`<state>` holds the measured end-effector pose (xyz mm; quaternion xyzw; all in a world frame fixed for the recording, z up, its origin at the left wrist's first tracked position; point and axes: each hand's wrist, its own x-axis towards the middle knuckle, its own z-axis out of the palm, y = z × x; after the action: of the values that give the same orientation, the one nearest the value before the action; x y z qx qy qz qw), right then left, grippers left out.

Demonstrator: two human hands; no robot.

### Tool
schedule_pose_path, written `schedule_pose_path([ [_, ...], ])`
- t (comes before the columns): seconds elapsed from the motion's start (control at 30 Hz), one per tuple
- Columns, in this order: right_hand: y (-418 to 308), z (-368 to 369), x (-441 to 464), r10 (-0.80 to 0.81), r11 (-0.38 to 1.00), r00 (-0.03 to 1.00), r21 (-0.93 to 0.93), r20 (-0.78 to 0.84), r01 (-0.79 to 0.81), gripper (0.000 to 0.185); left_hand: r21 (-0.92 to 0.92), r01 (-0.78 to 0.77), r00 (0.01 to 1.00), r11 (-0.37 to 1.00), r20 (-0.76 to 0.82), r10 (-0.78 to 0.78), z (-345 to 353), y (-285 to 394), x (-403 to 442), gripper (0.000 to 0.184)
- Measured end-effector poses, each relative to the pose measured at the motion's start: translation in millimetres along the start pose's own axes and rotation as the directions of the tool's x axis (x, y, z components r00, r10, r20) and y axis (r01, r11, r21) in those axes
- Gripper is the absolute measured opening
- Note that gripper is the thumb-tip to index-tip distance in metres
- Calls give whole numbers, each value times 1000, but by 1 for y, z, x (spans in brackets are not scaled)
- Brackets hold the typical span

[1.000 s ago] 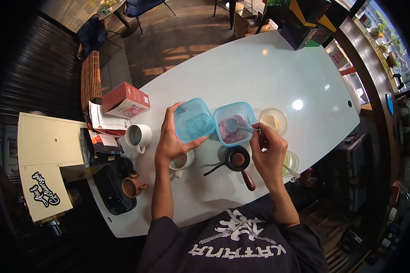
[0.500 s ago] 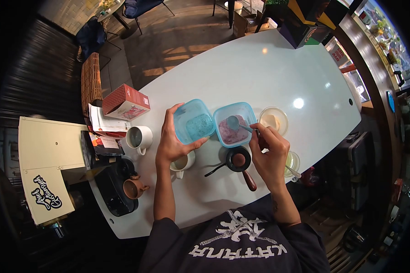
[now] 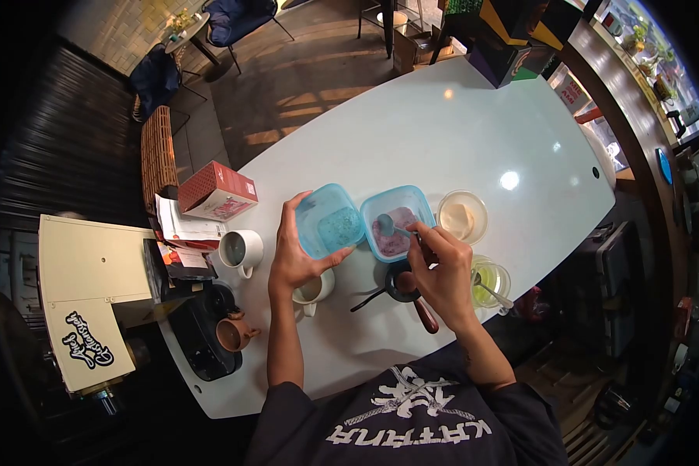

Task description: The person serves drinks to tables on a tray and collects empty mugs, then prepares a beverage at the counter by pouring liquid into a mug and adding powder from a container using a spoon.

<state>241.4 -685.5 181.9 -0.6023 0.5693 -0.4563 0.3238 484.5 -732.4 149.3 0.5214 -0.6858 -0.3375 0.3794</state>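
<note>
My left hand grips a translucent blue plastic container by its side, thumb along the near edge. A paler patch shows inside it; whether it is a tub or a deep lid I cannot tell. Close beside it stands a blue square tub with pinkish-purple powder in it. In my right hand, pinched between thumb and fingers, is a spoon, its bowl at the powder. Below the tub, a small dark pan-like vessel with a brown wooden handle is partly hidden by my right hand.
Right of the tub are a round cup with cream-coloured contents and a glass of green contents with a spoon. White mugs, a red box, a brown cup and a black tray stand left.
The spoon's bowl has shifted left within the tub, and my right hand has moved left with it. My left hand keeps hold of the blue container. The whole view has shifted slightly.
</note>
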Motion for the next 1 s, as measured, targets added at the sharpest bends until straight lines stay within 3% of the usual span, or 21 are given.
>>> schedule_pose_path([
  [0.4,4,-7,-1,73,993,997,91,-14,-72,18,-29,-4,1000,1000,-3,4,1,1,0,97],
  [0.63,14,-14,-4,27,992,998,126,-56,-20,13,-2,-19,1000,1000,-12,19,1,-1,-1,97],
  [0.7,10,-19,-5,149,952,985,282,-91,-118,14,0,-27,999,1000,-19,27,1,-2,0,97],
  [0.8,6,-28,-7,205,914,971,380,-123,-145,15,2,-25,1000,1000,-19,25,0,-2,-1,97],
  [1.0,9,-40,-9,219,879,962,461,-165,-121,21,-11,-21,1000,1000,-24,20,2,-1,-1,97],
])
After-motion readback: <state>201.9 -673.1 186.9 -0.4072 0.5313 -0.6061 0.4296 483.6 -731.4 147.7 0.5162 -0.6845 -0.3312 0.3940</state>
